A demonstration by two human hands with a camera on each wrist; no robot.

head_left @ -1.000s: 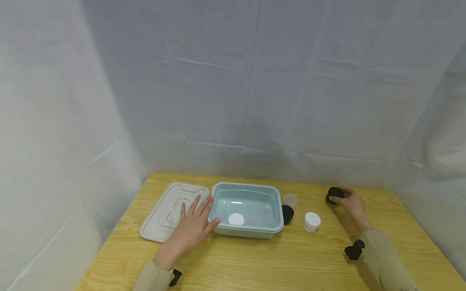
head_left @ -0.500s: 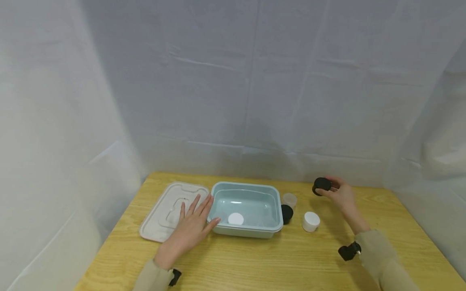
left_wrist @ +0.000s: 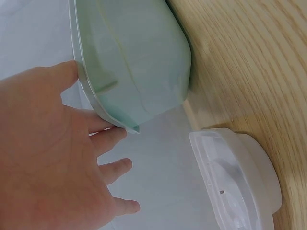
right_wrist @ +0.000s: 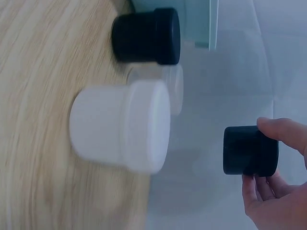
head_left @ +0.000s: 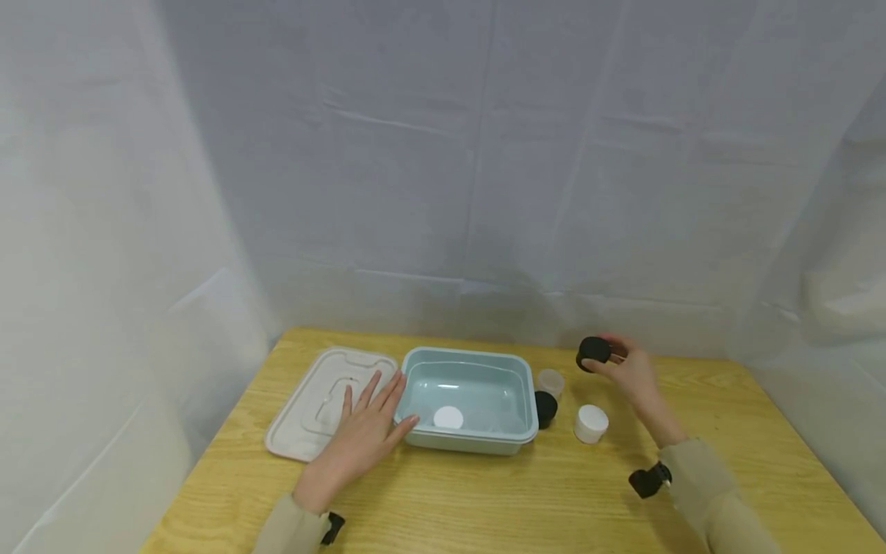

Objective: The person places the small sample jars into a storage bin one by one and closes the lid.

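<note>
Pinching a black jar point(head_left: 593, 352), the right hand point(head_left: 626, 373) holds it above the table point(head_left: 484, 492).

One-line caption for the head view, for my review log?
Right hand holds a black jar above the table; left hand rests flat beside the teal tub.

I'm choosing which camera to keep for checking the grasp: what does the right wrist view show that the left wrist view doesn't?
Only the right wrist view shows the right hand pinching a black jar in the air, with a white jar, a second black jar and a blurred translucent jar on the table below it.

Only the left wrist view shows the left hand, fingers straight, thumb against the box rim, and the pale lid lying beside the box.

Both show the blue-green box and the wooden table.
</note>
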